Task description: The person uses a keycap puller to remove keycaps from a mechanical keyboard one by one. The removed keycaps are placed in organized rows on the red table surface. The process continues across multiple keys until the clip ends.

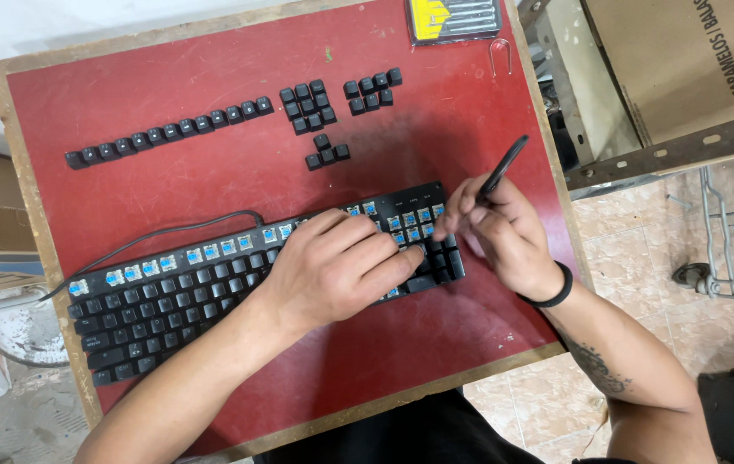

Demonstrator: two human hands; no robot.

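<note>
One black keyboard (212,296), lying slantwise on a red table (212,185) with a bare wooden rim, cable (152,236) running off its upper left edge. Condition, as judged from the layout: partly stripped. The top row and part of the block at the right end show bare blue switches (195,255); the main field of keys and several at the right end still carry their caps, so most of the removal appears yet to be done. Loose keycaps, black, set out on the table well above the keyboard: one long row (169,133) of about thirteen; one cluster of about nine (307,103); one cluster of about seven (373,90); one small group of four (326,152). Left hand (337,262): one, lying flat and loosely curled across the right half of the keyboard, fingers pressing on it, gripping nothing visible. Right hand (504,236): one, closed around a slim black tool (502,169) whose upper end points away up and right, fingertips down at the keys of the right-hand block; a black band (551,292) on the wrist. One screwdriver set (453,19) with a yellow card at the table's top edge; one wire puller (499,56) just below it. One cardboard box (685,60) off to the right of the table.
</note>
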